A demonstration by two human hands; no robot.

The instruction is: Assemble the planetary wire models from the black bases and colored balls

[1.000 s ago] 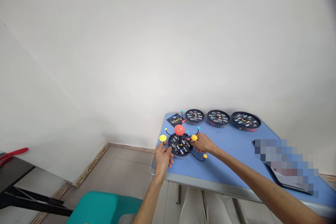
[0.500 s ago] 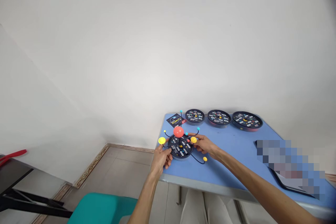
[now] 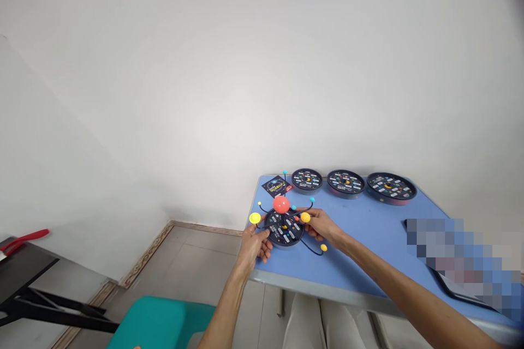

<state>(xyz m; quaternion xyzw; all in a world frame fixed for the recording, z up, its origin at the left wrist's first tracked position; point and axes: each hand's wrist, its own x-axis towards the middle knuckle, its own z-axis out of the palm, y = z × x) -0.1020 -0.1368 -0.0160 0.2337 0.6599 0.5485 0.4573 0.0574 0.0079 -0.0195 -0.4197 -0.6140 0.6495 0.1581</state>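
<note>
A solar system model [image 3: 285, 235] with a round black printed base is at the table's near left corner. From its middle rises a large red ball [image 3: 281, 205], ringed by curved black arms with small yellow, orange and blue balls. My left hand [image 3: 254, 245] grips the left rim of the base, thumb on top and fingers curled at the side. On the opposite side, my right hand [image 3: 323, 227] holds the right rim; its fingertips are partly hidden behind an orange ball [image 3: 305, 217].
Three round black printed trays, the nearest-left one [image 3: 307, 181] included, line the back of the blue table [image 3: 352, 251]. A dark square card [image 3: 277, 186] lies behind the model. At right is a blurred-out tablet-like device [image 3: 462, 292]. A teal stool [image 3: 159, 322] stands at lower left.
The whole view has shifted slightly, so things appear a little further right. Both hands keep their hold on the model, with no clear movement against it.
</note>
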